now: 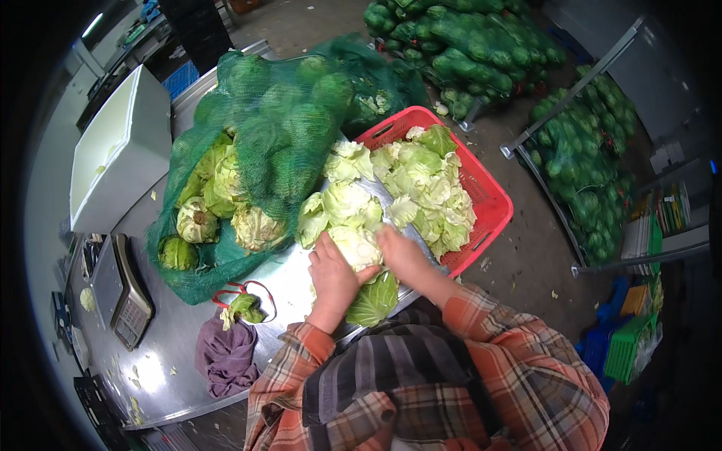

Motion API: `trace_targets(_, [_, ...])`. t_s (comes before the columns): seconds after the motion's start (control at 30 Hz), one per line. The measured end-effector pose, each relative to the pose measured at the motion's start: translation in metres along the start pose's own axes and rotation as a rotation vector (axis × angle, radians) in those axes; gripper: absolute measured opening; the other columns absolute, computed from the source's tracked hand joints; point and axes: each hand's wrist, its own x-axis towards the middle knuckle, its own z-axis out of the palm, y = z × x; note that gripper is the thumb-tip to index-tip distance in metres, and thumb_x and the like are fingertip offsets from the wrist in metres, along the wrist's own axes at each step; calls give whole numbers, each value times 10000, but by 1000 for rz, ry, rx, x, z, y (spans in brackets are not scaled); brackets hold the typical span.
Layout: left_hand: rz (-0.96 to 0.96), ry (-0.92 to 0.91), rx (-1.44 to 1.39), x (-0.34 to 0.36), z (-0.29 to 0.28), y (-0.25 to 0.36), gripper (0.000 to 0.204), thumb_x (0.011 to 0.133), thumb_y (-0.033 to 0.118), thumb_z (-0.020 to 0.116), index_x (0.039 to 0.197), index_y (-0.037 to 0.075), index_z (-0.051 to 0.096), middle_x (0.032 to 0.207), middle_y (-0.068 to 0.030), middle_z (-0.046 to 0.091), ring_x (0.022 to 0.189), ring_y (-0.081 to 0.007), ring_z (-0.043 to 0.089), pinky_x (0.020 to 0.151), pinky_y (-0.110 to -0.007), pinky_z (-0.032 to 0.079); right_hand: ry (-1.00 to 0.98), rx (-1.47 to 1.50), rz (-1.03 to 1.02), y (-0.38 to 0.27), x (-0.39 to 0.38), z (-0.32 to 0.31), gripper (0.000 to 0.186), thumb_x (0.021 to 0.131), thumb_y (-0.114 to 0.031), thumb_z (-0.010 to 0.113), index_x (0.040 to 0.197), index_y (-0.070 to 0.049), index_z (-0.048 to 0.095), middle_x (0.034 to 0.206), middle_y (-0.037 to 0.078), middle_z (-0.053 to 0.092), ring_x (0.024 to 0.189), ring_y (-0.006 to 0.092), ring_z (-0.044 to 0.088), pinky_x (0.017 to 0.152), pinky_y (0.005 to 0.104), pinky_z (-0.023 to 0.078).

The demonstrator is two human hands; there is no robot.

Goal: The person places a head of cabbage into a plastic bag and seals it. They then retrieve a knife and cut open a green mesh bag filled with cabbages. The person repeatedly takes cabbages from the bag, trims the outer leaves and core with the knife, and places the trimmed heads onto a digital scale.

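A pale green cabbage (355,245) sits near the table's front edge, with loose leaves around it. My left hand (332,272) grips it from the left and front, thumb toward its near side. At its right side my right hand (402,259) is closed; whatever lies in its fingers is hidden. A greener outer leaf (374,299) lies just below the cabbage, close to my apron. Behind it are more torn leaves (347,201). The red plastic basket (492,203) at the right holds a heap of light green leaves (425,188).
A green mesh sack (278,120) of cabbages lies open on the metal table (169,331). Left stand a white foam box (124,146) and a scale (131,304). A purple cloth (226,353) lies near a red cord (239,289). More filled sacks (474,49) stand beyond.
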Motion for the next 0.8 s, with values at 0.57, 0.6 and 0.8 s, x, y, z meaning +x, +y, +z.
trace_targets(0.57, [-205,-85,-462,-18,-6,-37,1132,532,390,858,1336,-118,245,1274,-290,416,1183,-390,435,1004,-410,365,-223,-381,-416,-19,7,-28,692,933,-453,410,1419,-6,201,1406,270,316,1096,407,532,928,425,442])
trace_targets(0.6, [-213,-112,-478,-15,-7,-34,1130,526,389,859,1333,-117,250,1272,-292,419,1182,-394,435,1002,-413,367,-261,-379,-435,-27,4,-22,679,938,-450,398,1419,-13,205,1415,266,299,1060,415,549,902,426,457])
trace_targets(0.8, [-220,-187,-399,-6,-16,-13,1131,499,370,863,1334,-104,263,1267,-284,429,1171,-392,450,990,-403,382,-300,-389,-409,-27,17,-16,464,953,-402,395,1256,-52,424,1216,272,497,905,402,597,777,451,487])
